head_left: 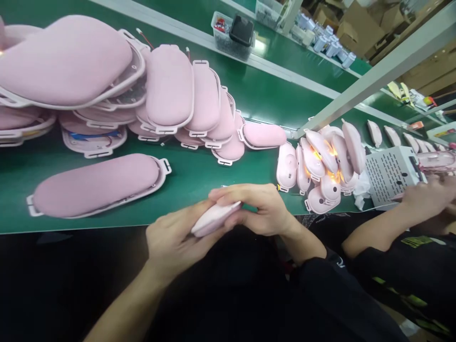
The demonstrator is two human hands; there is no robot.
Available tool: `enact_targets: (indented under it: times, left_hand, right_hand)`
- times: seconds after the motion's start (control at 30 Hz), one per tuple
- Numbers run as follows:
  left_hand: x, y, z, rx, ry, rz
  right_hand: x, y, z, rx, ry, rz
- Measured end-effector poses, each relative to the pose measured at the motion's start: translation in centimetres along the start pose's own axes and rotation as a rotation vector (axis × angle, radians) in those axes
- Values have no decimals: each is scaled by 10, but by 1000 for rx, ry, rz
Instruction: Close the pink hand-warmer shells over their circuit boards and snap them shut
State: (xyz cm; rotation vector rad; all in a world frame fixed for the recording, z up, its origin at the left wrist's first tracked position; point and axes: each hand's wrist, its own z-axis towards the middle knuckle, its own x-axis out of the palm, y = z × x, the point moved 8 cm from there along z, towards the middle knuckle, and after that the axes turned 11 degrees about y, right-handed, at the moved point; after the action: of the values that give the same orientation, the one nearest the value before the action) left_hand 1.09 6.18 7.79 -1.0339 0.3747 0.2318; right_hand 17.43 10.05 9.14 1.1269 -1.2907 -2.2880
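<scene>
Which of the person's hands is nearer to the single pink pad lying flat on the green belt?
Left. The left hand sits just right of and below the single pink pad; the right hand is farther right. Both grip a small pink piece.

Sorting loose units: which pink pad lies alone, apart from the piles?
The long pink pad lying flat at the belt's near edge, left of both hands; the others overlap.

No text, label or number is clear enough to read
</scene>
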Motion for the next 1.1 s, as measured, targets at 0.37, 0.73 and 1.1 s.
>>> enact_targets:
  times: [0.37, 0.73, 1.1]
  left_hand:
    - [7, -29, 23, 161, 289, 111]
    - [-13, 33, -28, 229, 90, 425]
    - [-15, -21, 24, 221, 177, 347]
  right_hand:
    - [-31, 8, -42, 25, -144, -29]
    - [-3, -25, -42, 107, -87, -440]
    - [4, -38, -33, 86, -189, -263]
